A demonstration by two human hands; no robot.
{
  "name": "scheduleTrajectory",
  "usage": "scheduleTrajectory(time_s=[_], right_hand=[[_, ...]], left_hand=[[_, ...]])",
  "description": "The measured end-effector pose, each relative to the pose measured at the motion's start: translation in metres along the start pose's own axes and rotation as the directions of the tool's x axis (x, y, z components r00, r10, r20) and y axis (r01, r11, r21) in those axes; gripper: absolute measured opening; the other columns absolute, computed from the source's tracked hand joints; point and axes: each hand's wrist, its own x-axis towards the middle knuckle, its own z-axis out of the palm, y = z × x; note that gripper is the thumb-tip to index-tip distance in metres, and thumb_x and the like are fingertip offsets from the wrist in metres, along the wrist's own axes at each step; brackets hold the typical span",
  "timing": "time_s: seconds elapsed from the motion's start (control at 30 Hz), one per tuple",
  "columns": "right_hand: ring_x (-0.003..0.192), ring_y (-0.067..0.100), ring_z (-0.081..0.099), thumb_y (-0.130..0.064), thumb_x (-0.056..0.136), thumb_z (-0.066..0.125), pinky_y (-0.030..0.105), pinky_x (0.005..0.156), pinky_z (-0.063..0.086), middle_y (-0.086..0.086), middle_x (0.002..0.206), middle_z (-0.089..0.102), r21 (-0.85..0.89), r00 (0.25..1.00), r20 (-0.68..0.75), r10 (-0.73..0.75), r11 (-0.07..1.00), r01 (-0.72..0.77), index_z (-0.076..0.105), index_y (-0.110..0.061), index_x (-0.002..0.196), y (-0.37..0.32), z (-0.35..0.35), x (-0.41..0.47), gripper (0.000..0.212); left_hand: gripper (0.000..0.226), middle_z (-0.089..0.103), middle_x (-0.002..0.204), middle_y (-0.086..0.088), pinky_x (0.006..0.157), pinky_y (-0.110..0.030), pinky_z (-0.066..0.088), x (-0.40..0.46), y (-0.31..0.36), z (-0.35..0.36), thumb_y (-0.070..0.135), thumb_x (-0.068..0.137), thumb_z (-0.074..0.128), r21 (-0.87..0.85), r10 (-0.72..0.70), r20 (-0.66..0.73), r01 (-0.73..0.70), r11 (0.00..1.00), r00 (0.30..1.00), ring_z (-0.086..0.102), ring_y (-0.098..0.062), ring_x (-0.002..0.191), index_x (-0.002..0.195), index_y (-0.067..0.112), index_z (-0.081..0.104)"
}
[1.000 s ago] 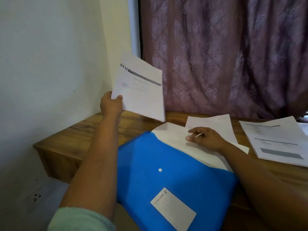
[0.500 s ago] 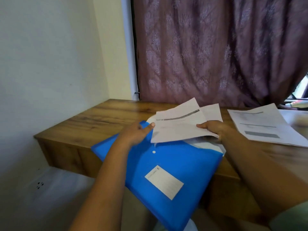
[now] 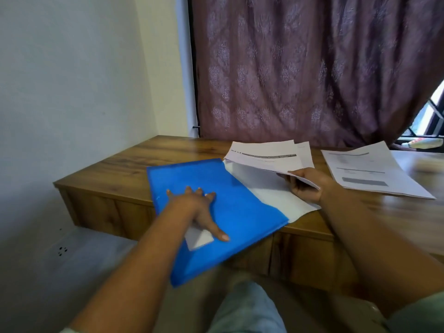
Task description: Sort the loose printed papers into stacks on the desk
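Note:
A blue plastic folder lies across the wooden desk's front edge and overhangs it, its white flap open to the right. My left hand rests flat on the folder with fingers spread, partly covering its white label. My right hand grips the near corner of a printed paper sheaf with a dark header bar, held just above the flap. Another sheet lies under that sheaf. A separate stack of printed papers sits on the desk to the right.
A mauve patterned curtain hangs behind the desk, with a window gap at the far right. A pale wall stands to the left. My knee is below the folder's overhanging end.
The sheaf went from my raised left hand over to my right hand and came down near the desk. My left hand let go and dropped flat onto the blue folder.

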Motion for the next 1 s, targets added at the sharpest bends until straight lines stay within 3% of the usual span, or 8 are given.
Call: scheduleTrajectory(time_s=[0.13, 0.23, 0.3, 0.43, 0.57, 0.77, 0.93, 1.0], right_hand=[[0.103, 0.030, 0.066, 0.003, 0.096, 0.048, 0.027, 0.051, 0.058, 0.022, 0.121, 0.061, -0.016, 0.999, 0.012, 0.035, 0.999, -0.034, 0.050, -0.004, 0.126, 0.011, 0.011, -0.009, 0.032], [0.097, 0.032, 0.063, 0.003, 0.094, 0.049, 0.033, 0.056, 0.061, 0.020, 0.120, 0.059, -0.199, 0.999, -0.038, 0.034, 0.979, -0.040, 0.049, -0.003, 0.127, 0.024, 0.020, -0.010, 0.034], [0.098, 0.035, 0.064, 0.004, 0.093, 0.051, 0.040, 0.060, 0.061, 0.017, 0.116, 0.060, -0.299, 0.998, -0.056, -0.011, 0.954, -0.006, 0.050, -0.006, 0.125, 0.026, 0.023, -0.010, 0.033], [0.094, 0.032, 0.064, 0.000, 0.094, 0.055, 0.038, 0.066, 0.060, 0.014, 0.112, 0.061, -0.513, 0.993, -0.093, -0.078, 0.858, 0.020, 0.054, -0.008, 0.117, 0.021, 0.025, -0.010, 0.025], [0.082, 0.025, 0.053, -0.007, 0.095, 0.058, 0.027, 0.062, 0.046, 0.011, 0.108, 0.053, -0.773, 0.968, -0.099, -0.230, 0.630, 0.070, 0.048, -0.010, 0.112, 0.002, 0.015, -0.006, 0.019], [0.106, 0.035, 0.055, -0.012, 0.091, 0.065, 0.035, 0.091, 0.051, 0.010, 0.119, 0.056, -0.791, 0.969, -0.112, -0.222, 0.610, 0.048, 0.052, -0.012, 0.113, -0.019, 0.002, 0.003, 0.026], [0.085, 0.026, 0.055, -0.012, 0.093, 0.062, 0.027, 0.066, 0.049, 0.007, 0.113, 0.054, -0.848, 0.972, -0.062, -0.228, 0.526, 0.070, 0.049, -0.014, 0.114, -0.021, 0.010, 0.003, 0.025], [0.077, 0.021, 0.051, -0.010, 0.094, 0.061, 0.023, 0.060, 0.044, 0.007, 0.109, 0.051, -0.862, 0.967, -0.039, -0.251, 0.498, 0.094, 0.048, -0.014, 0.114, -0.019, 0.013, 0.005, 0.023]], left_hand=[[0.094, 0.008, 0.164, -0.007, 0.118, -0.052, 0.022, 0.023, -0.053, -0.043, 0.044, 0.081, 0.076, 0.150, 0.003, -0.016, 0.000, 0.989, 1.000, 0.014, -0.036, 0.148, 0.153, 0.044, 0.017], [0.050, 0.036, 0.154, -0.010, 0.113, -0.038, 0.032, 0.035, -0.060, -0.057, 0.007, 0.098, 0.046, 0.144, 0.008, -0.239, 0.027, 0.989, 0.971, 0.036, -0.029, 0.140, 0.146, 0.023, 0.044], [0.038, 0.051, 0.144, -0.011, 0.104, -0.035, 0.040, 0.043, -0.043, -0.050, 0.019, 0.100, 0.046, 0.079, 0.002, -0.300, 0.022, 0.997, 0.954, 0.049, -0.028, 0.129, 0.135, 0.009, 0.054], [0.065, 0.056, 0.132, -0.016, 0.092, -0.036, 0.043, 0.068, 0.004, -0.015, 0.062, 0.094, 0.045, -0.160, -0.034, -0.283, -0.012, 0.987, 0.958, 0.053, -0.031, 0.120, 0.125, 0.006, 0.057], [0.063, 0.050, 0.140, -0.016, 0.101, -0.044, 0.044, 0.089, 0.008, -0.008, 0.059, 0.097, 0.039, -0.327, -0.191, -0.380, 0.061, 0.943, 0.905, 0.048, -0.035, 0.126, 0.132, 0.008, 0.053], [0.084, 0.047, 0.142, -0.010, 0.101, -0.050, 0.044, 0.098, -0.002, -0.015, 0.076, 0.081, 0.052, -0.284, -0.217, -0.342, 0.119, 0.951, 0.914, 0.045, -0.033, 0.128, 0.137, 0.014, 0.047], [0.035, 0.055, 0.106, -0.008, 0.071, -0.032, 0.042, 0.094, -0.002, -0.024, 0.045, 0.088, 0.060, -0.204, -0.116, -0.473, 0.019, 0.979, 0.873, 0.056, -0.024, 0.098, 0.098, 0.012, 0.054], [0.025, 0.056, 0.110, -0.011, 0.074, -0.032, 0.044, 0.091, 0.000, -0.029, 0.030, 0.095, 0.053, -0.158, -0.069, -0.508, -0.014, 0.987, 0.858, 0.057, -0.027, 0.104, 0.107, 0.008, 0.057]])
